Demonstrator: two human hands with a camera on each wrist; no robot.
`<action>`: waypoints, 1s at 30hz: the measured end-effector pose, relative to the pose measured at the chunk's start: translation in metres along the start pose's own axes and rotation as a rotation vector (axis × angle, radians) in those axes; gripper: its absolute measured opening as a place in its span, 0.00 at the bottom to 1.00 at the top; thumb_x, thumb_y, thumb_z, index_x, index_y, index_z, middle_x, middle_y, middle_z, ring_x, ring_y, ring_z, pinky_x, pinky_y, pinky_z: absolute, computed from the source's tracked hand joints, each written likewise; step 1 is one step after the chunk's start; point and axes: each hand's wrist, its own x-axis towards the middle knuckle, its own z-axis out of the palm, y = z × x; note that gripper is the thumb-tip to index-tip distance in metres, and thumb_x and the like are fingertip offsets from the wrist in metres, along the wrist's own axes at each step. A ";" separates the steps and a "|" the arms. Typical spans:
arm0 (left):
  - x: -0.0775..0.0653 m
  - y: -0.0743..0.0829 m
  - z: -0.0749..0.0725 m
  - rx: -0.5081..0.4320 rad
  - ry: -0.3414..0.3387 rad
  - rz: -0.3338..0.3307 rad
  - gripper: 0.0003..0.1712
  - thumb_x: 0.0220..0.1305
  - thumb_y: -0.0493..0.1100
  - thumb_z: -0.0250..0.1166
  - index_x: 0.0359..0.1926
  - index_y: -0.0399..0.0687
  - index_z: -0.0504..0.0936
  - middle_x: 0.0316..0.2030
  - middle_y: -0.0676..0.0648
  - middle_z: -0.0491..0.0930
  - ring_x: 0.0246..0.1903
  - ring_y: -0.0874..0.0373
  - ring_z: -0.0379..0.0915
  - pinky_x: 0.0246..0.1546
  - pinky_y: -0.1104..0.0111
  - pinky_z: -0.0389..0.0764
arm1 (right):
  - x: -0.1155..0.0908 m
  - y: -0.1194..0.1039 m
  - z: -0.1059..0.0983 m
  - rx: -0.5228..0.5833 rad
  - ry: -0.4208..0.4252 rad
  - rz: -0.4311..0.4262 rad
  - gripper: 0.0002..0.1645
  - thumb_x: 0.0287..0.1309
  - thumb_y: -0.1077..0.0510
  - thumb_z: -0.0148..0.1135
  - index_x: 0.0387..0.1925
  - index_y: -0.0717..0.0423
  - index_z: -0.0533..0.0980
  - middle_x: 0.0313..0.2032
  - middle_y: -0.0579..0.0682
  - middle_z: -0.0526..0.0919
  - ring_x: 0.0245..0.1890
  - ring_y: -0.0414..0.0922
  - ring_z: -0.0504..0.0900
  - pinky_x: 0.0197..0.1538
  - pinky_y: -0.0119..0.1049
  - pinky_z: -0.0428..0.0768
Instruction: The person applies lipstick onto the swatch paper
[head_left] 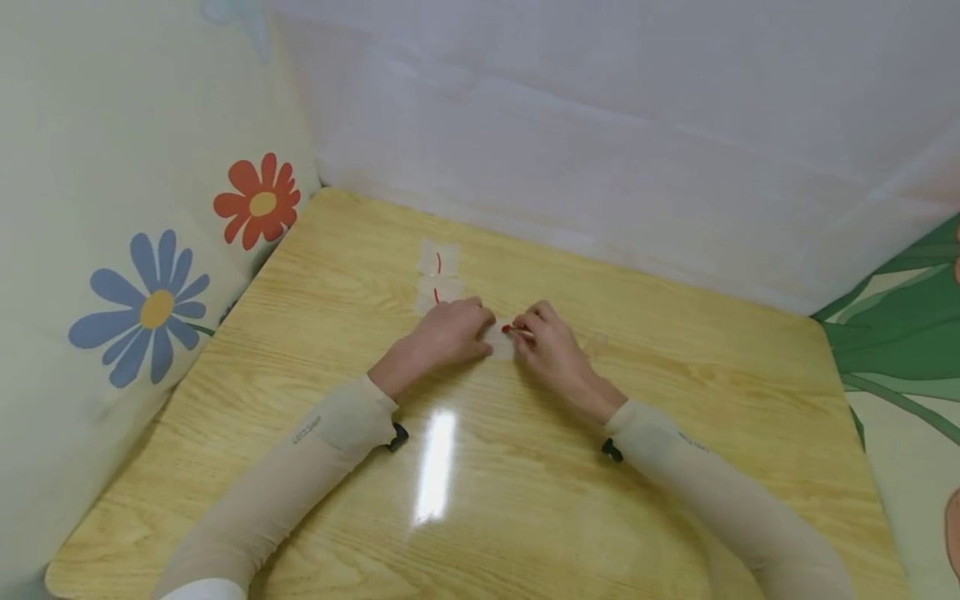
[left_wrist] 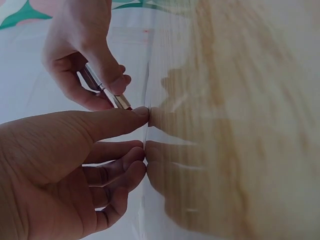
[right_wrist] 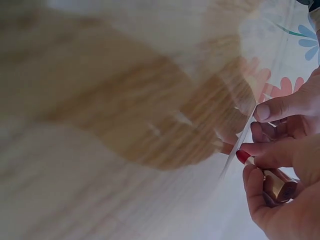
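Observation:
My right hand [head_left: 553, 350] grips a lipstick [right_wrist: 279, 186] with a gold-coloured tube, and its red tip [right_wrist: 243, 156] points toward the table surface. Between the two hands lies a small whitish sheet [head_left: 501, 343], with the lipstick tip right over it. My left hand [head_left: 448, 335] rests its thumb and fingertips on the table at the left side of this sheet and holds no object. In the left wrist view, the lipstick [left_wrist: 120, 100] appears just beyond the left thumb.
Behind the left hand lie two more whitish sheets, the far one [head_left: 448, 260] and the near one [head_left: 452, 288], each with a red stroke. A pale patch [head_left: 596, 343] shows beside the right hand. Flower-printed walls [head_left: 112, 208] and a white sheet [head_left: 570, 150] border the wooden table [head_left: 510, 533].

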 end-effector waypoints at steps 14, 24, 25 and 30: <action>0.001 0.000 0.000 -0.011 -0.017 -0.019 0.27 0.64 0.49 0.73 0.59 0.38 0.82 0.49 0.41 0.79 0.45 0.50 0.76 0.46 0.54 0.78 | -0.001 -0.004 -0.003 0.056 -0.050 0.018 0.05 0.60 0.73 0.65 0.38 0.67 0.82 0.39 0.54 0.74 0.41 0.48 0.81 0.47 0.27 0.80; 0.001 0.002 -0.003 -0.006 -0.035 -0.023 0.29 0.65 0.49 0.72 0.61 0.37 0.80 0.50 0.41 0.79 0.44 0.51 0.75 0.45 0.55 0.78 | -0.005 -0.007 -0.010 0.044 -0.092 0.034 0.06 0.57 0.72 0.68 0.38 0.67 0.82 0.38 0.54 0.74 0.40 0.48 0.83 0.43 0.27 0.81; 0.001 0.002 -0.003 -0.005 -0.035 -0.023 0.29 0.65 0.49 0.72 0.61 0.37 0.80 0.50 0.41 0.79 0.43 0.51 0.75 0.45 0.55 0.78 | -0.006 -0.007 -0.010 0.041 -0.096 0.030 0.06 0.57 0.71 0.68 0.38 0.67 0.82 0.38 0.54 0.74 0.40 0.48 0.83 0.43 0.28 0.81; 0.001 0.001 -0.002 0.004 -0.028 -0.020 0.28 0.64 0.49 0.73 0.60 0.38 0.81 0.47 0.42 0.79 0.41 0.52 0.74 0.43 0.55 0.78 | -0.009 -0.009 -0.014 0.031 -0.122 0.031 0.07 0.55 0.71 0.68 0.37 0.66 0.83 0.38 0.53 0.75 0.39 0.48 0.83 0.43 0.28 0.81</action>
